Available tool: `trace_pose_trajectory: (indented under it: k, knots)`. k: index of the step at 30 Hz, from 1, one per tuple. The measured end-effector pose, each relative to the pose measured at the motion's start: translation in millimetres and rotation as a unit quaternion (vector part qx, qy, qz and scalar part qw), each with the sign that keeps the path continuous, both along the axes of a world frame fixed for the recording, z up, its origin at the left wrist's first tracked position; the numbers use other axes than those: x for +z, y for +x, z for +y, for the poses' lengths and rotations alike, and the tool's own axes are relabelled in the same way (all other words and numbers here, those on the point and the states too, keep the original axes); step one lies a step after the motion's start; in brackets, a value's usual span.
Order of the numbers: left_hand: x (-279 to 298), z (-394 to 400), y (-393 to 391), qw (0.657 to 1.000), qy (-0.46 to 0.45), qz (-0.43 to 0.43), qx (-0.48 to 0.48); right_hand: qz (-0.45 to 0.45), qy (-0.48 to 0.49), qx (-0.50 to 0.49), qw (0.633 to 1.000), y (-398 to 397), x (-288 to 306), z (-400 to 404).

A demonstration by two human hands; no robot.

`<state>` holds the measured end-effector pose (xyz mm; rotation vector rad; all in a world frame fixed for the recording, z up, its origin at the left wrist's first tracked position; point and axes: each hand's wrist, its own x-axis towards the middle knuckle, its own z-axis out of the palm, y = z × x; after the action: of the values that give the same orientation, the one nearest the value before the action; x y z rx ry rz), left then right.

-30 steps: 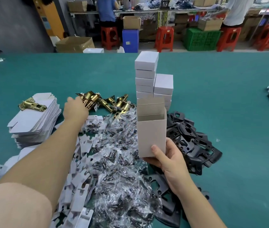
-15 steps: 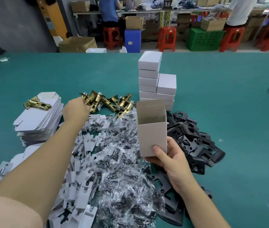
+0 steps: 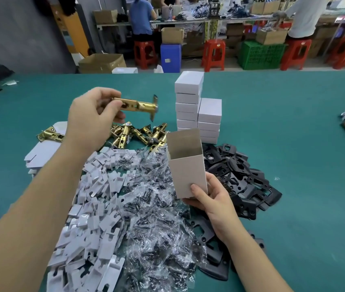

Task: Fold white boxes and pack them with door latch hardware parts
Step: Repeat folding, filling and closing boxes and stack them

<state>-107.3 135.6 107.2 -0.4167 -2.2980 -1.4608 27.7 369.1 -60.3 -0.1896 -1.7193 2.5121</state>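
Brass latch (image 3: pixel 138 105) hangs in the air above the middle of the worktop (image 3: pixel 283 127), lying roughly level, its faceplate end pointing right towards the stacked white boxes (image 3: pixel 197 110). The left hand (image 3: pixel 92 116) pinches its tail end between curled fingers and thumb. It looks stiff, fairly heavy for its size and smooth, so a grip on the flat-sided body seems surer than one on the thin faceplate. Below lie more loose latches (image 3: pixel 140 133), then white plastic pieces (image 3: pixel 95 207) and bagged screws (image 3: pixel 157 218) spreading towards the near edge. Further right, the right hand (image 3: pixel 213 199) grips the bottom of the open white box (image 3: pixel 186 165), held upright with its mouth up and empty. The carton looks light and easily crushed, so holding it low at the corners suits it. Black plates (image 3: pixel 243 175) are heaped beside it.
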Motion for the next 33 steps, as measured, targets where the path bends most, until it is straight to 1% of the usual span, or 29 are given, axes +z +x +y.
trace_pose_trajectory:
  k: [2, 4, 9, 16, 20, 27, 30, 33]
  knots:
    - [11, 10, 26, 0.998, -0.010, 0.036, -0.051, 0.003, 0.002, 0.003, 1.000, 1, 0, 0]
    - [18, 17, 46, 0.995, -0.029, 0.052, -0.085, 0.005, -0.002, 0.004, 1.000, 1, 1, 0]
    - [21, 30, 69, 0.990, -0.083, 0.085, -0.078, 0.008, -0.011, 0.006, 1.000, 2, 3, 1]
    - [9, 51, 79, 0.984, -0.140, 0.079, -0.072, 0.019, -0.032, 0.028, 0.999, 5, 5, 1]
    - [8, 55, 79, 0.983, -0.146, 0.083, -0.066, 0.031, -0.033, 0.036, 0.998, 7, 6, 2]
    - [8, 58, 77, 0.962, -0.249, 0.073, -0.086, 0.039, -0.001, 0.056, 0.998, 7, 4, 0]
    - [5, 63, 78, 0.949, -0.296, 0.055, -0.094, 0.032, -0.020, 0.060, 0.997, 7, 3, -2]
    - [0, 69, 79, 0.945, -0.309, 0.040, -0.102, 0.030, -0.065, 0.063, 0.995, 6, 5, -2]
